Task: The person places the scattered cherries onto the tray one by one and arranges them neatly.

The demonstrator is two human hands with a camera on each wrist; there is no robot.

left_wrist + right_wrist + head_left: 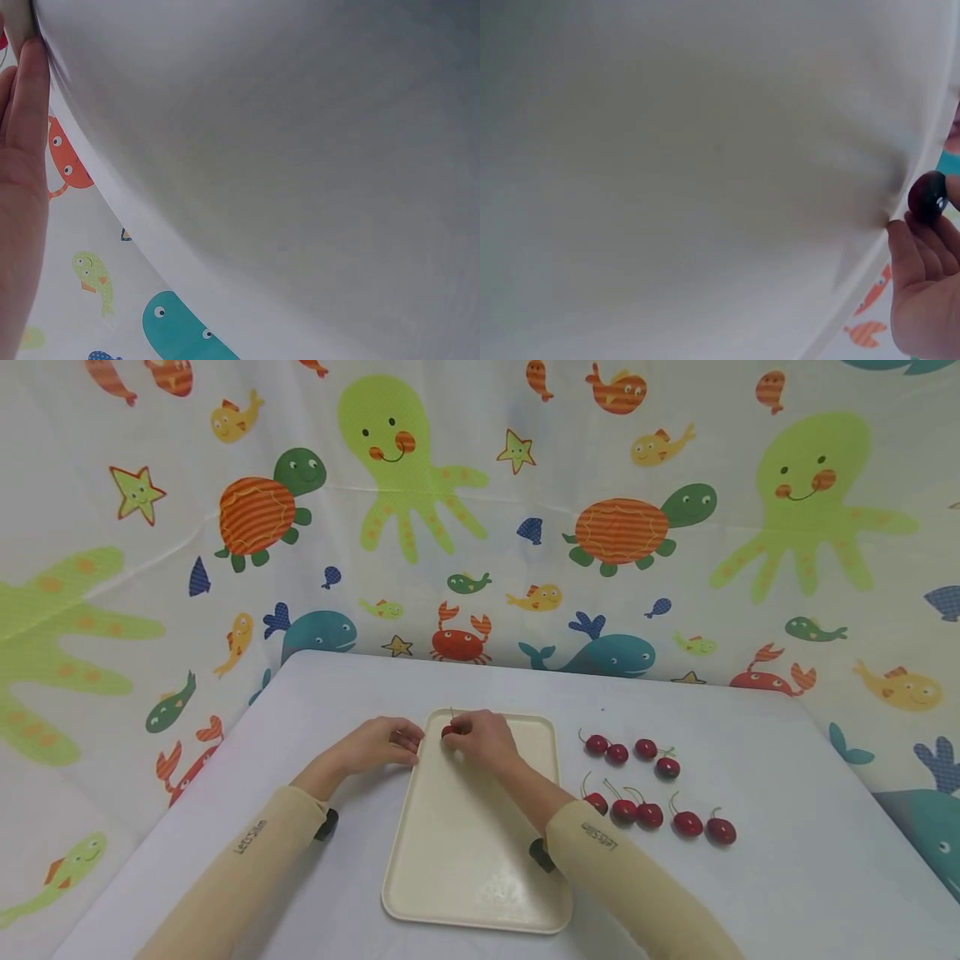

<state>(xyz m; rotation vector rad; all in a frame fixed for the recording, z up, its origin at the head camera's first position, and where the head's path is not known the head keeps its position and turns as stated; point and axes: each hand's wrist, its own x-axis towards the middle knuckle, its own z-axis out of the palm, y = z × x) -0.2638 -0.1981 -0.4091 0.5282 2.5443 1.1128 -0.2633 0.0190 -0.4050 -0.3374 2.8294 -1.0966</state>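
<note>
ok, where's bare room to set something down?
Free: the near half of the tray, left of the right sleeve; table right of the loose cherries; a narrower strip between tray and back edge. Crowded: the tray's far-left corner, right hand pinching a cherry, left hand beside the rim; also right of the tray, among those cherries.

The words "Let's Slim" are printed in small dark lettering (251, 837) on the beige left sleeve (242, 872), near its cuff. The same two words are repeated on the beige right sleeve (633, 881) — likewise set close to the cuff — and slanted downward to the right in the head view.
</note>
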